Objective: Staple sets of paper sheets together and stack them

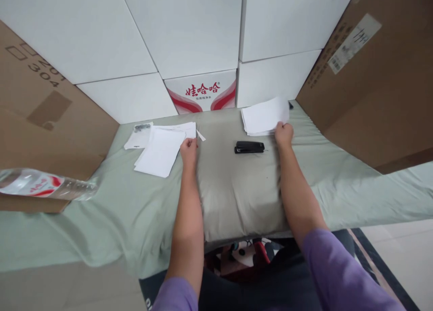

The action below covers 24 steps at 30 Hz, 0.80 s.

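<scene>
My left hand (189,150) is closed in a pinch at the right corner of the top sheet in the left pile of white paper (160,153). My right hand (284,134) grips the near right corner of a sheet on the other white paper stack (265,115), its thumb on top. Between the two piles, nearer my right hand, a black stapler (249,147) lies on the cloth. A narrow white paper strip (200,135) rests just beyond my left hand. Left of the left pile is a clear packet with small dark items (140,132).
A pale green cloth (237,189) covers the work surface. White boxes (203,92) form a wall at the back. Brown cartons stand at the left (50,117) and right (372,85). A water bottle (47,184) lies on its side at the left.
</scene>
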{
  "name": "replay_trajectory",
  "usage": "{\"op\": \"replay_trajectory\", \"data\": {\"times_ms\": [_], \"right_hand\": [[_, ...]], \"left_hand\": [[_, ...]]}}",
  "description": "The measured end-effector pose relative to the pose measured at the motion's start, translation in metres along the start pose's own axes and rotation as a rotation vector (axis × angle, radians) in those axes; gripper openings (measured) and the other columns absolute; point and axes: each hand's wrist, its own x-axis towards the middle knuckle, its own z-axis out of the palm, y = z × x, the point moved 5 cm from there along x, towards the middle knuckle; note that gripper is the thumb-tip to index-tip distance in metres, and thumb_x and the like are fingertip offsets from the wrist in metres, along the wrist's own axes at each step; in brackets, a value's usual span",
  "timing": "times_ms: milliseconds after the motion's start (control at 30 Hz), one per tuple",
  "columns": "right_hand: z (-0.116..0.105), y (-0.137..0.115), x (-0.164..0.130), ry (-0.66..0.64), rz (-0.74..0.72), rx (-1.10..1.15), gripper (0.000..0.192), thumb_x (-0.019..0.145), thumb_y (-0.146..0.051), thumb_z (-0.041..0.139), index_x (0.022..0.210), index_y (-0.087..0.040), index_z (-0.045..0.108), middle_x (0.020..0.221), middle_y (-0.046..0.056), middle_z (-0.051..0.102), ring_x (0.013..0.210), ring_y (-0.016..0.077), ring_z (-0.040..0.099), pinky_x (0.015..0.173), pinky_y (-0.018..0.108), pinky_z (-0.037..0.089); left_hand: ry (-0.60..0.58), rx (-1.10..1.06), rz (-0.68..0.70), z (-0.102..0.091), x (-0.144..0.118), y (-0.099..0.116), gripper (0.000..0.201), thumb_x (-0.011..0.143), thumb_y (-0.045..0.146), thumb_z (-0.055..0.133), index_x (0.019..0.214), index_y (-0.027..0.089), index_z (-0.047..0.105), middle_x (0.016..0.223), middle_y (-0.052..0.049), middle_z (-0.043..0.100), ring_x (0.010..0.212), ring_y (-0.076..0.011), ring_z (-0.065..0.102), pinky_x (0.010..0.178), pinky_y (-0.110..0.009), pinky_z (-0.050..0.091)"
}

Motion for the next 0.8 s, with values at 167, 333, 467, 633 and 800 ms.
{"op": "replay_trajectory", "data": {"times_ms": [167, 333, 467, 633, 800], "right_hand": [[0.004, -0.003, -0.012, 0.037, 0.133, -0.049, 0.040, 0.098, -0.030, 0.041, 0.105, -0.006, 0.072, 0.109, 0.026, 0.069, 0.117, 0.0372, 0.053, 0.103, 0.055, 0.032], [0.004, 0.000, -0.012, 0.116, 0.192, -0.019, 0.036, 0.096, -0.025, 0.043, 0.100, -0.004, 0.072, 0.106, 0.026, 0.068, 0.120, 0.0388, 0.050, 0.102, 0.057, 0.031], [0.007, 0.001, -0.007, 0.134, 0.196, 0.099, 0.031, 0.092, -0.023, 0.045, 0.105, -0.006, 0.068, 0.102, 0.024, 0.069, 0.109, 0.0359, 0.057, 0.104, 0.059, 0.031], [0.013, 0.003, 0.003, 0.163, 0.170, 0.309, 0.037, 0.081, -0.015, 0.048, 0.115, -0.009, 0.063, 0.111, 0.020, 0.068, 0.107, 0.0319, 0.061, 0.102, 0.053, 0.040], [0.020, 0.007, 0.017, 0.215, 0.061, 0.424, 0.042, 0.078, -0.015, 0.049, 0.118, -0.009, 0.060, 0.111, 0.018, 0.067, 0.105, 0.0275, 0.062, 0.095, 0.044, 0.048]], "left_hand": [[0.001, 0.004, 0.002, -0.001, 0.000, 0.001, 0.028, 0.084, 0.033, 0.059, 0.060, 0.020, 0.053, 0.055, 0.004, 0.048, 0.057, -0.0117, 0.042, 0.059, -0.026, 0.034], [-0.005, 0.001, 0.012, -0.001, 0.000, 0.000, 0.029, 0.084, 0.034, 0.059, 0.060, 0.020, 0.051, 0.055, 0.005, 0.046, 0.057, -0.0115, 0.040, 0.059, -0.025, 0.033], [-0.003, 0.006, 0.013, 0.000, 0.000, 0.001, 0.028, 0.084, 0.034, 0.058, 0.060, 0.020, 0.051, 0.057, 0.004, 0.048, 0.058, -0.0116, 0.041, 0.061, -0.025, 0.034], [-0.003, -0.008, 0.023, -0.001, 0.000, 0.003, 0.029, 0.084, 0.035, 0.058, 0.060, 0.021, 0.050, 0.057, 0.004, 0.047, 0.058, -0.0117, 0.041, 0.060, -0.026, 0.034], [-0.001, 0.032, -0.001, -0.002, -0.001, 0.004, 0.029, 0.084, 0.035, 0.057, 0.060, 0.020, 0.051, 0.056, 0.004, 0.047, 0.057, -0.0116, 0.041, 0.060, -0.025, 0.034]]}}
